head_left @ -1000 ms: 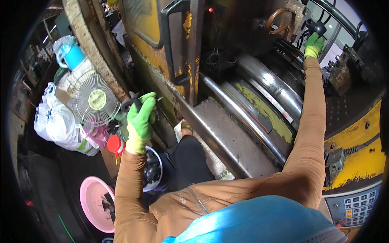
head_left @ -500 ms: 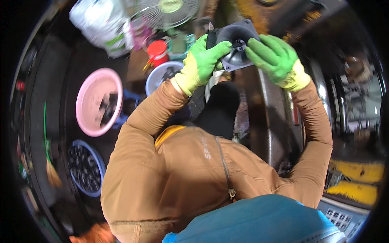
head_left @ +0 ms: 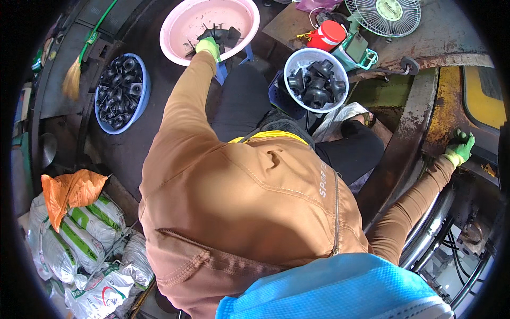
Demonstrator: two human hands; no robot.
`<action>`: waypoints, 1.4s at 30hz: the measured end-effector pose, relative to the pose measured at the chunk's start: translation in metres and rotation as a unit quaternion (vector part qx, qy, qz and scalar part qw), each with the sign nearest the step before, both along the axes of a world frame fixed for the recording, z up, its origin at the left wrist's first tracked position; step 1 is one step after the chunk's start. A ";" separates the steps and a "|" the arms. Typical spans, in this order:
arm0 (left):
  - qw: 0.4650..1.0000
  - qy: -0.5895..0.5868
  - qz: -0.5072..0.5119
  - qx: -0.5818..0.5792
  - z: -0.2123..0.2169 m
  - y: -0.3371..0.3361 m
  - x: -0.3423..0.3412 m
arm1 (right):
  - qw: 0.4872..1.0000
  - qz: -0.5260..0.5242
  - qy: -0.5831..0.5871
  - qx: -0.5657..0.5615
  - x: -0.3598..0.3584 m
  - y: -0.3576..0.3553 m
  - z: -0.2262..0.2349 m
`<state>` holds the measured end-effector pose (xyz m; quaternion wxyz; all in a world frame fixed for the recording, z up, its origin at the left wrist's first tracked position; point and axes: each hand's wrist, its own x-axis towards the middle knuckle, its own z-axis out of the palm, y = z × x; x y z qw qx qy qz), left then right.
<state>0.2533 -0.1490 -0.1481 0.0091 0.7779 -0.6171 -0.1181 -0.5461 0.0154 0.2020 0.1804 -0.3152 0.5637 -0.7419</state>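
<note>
My left hand, in a yellow-green glove, reaches over the near rim of a pink basin. Its fingertips are hidden among black plastic pieces with thin spikes, so their grip cannot be made out. Far to the right, my gloved right hand rests against the worn yellow-brown machine panel, its fingers apart and nothing visible in them. Black funnel-shaped parts with square flanges fill a pale blue basin in front of me.
More black parts lie in a blue tub at left, near a broom. A fan, a red container and a teal basket stand ahead. Stacked sacks are at lower left.
Both hands have parted from the black funnel-shaped part they held together. My left hand has moved to the pink basin, my right to the machine panel. The view has turned.
</note>
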 end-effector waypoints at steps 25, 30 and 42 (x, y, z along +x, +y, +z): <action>0.461 0.794 0.042 0.395 0.004 0.109 -0.235 | 0.628 -0.432 0.637 -0.110 0.223 0.122 0.019; 0.513 0.780 0.055 0.355 0.007 0.114 -0.230 | 0.509 -0.477 0.715 -0.048 0.191 0.149 0.072; 0.512 0.723 -0.044 0.461 0.002 0.126 -0.231 | 0.482 -0.371 0.782 0.141 0.212 0.239 0.076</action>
